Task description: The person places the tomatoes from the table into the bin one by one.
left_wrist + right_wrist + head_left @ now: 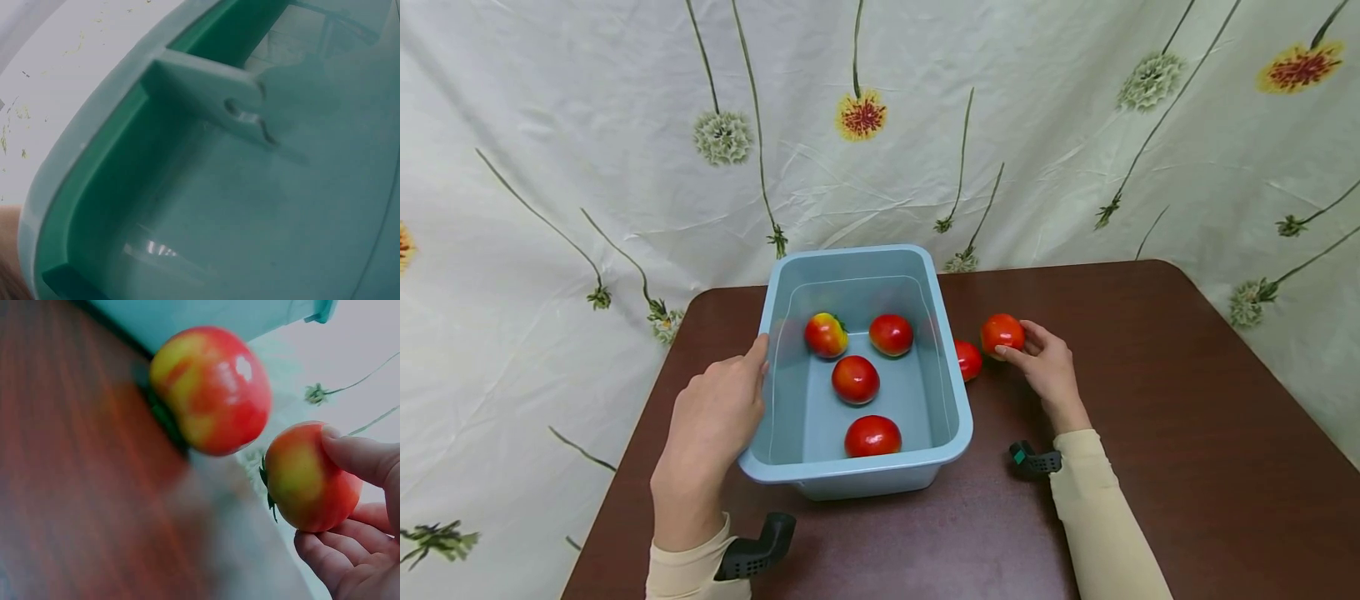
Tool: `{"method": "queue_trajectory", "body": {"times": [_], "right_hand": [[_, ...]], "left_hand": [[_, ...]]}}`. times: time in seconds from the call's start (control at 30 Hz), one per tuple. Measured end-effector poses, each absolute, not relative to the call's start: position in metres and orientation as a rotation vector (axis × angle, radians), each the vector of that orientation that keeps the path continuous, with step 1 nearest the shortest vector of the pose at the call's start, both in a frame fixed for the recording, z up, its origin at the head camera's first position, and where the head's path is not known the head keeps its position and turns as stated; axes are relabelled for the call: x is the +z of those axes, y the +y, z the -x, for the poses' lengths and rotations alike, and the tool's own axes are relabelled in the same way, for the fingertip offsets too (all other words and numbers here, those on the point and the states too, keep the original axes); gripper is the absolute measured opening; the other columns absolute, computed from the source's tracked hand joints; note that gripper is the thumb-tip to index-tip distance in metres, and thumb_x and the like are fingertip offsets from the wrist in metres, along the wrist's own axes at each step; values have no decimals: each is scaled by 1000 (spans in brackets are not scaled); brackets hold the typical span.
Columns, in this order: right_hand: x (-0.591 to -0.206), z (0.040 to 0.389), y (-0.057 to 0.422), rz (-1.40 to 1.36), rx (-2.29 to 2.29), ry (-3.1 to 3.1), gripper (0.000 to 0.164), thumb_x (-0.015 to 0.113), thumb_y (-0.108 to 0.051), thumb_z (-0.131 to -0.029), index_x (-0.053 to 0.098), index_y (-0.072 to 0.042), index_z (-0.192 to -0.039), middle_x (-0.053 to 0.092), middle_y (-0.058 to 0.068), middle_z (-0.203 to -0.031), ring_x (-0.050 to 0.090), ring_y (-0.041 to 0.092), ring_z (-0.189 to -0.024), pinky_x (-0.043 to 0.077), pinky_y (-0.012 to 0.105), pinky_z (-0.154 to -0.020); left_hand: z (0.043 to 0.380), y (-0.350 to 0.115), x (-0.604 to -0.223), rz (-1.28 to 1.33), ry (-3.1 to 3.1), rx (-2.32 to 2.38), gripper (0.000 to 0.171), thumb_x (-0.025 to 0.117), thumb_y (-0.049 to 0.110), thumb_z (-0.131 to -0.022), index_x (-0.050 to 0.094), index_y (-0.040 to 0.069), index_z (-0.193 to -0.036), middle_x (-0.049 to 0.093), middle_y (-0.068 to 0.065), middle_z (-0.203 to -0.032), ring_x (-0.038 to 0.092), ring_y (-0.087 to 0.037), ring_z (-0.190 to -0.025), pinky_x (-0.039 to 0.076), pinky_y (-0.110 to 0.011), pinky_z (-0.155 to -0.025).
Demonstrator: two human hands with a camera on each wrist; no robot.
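Observation:
A light-blue plastic bin (880, 477) stands on the table with several red tomatoes inside; one tomato (826, 335) is partly yellow. At the bin's left rim, my left hand (715, 421) holds the edge, its fingers mostly hidden in the head view. The left wrist view shows the ribbed outer side of the rim (94, 119) up close. To the right of the bin, my right hand (1051, 371) pinches a tomato (312, 478) between thumb and fingers. Another tomato (212, 390) lies close against the bin's right wall, partly hidden by it in the head view.
The dark brown table (1180, 417) extends right and in front of the bin. A white cloth with printed flowers (1037, 125) hangs behind the table and along its sides. A black wrist device (1033, 458) sits at the right cuff, with another (756, 548) at the left.

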State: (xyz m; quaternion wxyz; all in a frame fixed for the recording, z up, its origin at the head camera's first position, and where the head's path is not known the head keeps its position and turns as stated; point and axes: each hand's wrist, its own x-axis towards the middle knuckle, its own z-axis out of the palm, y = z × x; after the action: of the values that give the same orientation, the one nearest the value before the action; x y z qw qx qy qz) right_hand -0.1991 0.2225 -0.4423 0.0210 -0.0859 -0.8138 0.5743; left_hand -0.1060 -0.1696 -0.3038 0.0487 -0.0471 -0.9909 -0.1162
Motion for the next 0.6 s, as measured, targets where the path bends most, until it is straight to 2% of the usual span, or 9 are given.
{"method": "queue_trajectory", "body": {"times": [0.6], "right_hand": [[-413,191,217,206,1825,-2458,71,74,-26,-87,41,-8,-147,47,15,-148,49,31,-134,42,41,-105]], "left_hand": [[106,-169,-304,142,-3019,-366,48,50,17,-100,43,3,-145,66,-26,-111,66,-38,-76,53,-51,-61]]}}
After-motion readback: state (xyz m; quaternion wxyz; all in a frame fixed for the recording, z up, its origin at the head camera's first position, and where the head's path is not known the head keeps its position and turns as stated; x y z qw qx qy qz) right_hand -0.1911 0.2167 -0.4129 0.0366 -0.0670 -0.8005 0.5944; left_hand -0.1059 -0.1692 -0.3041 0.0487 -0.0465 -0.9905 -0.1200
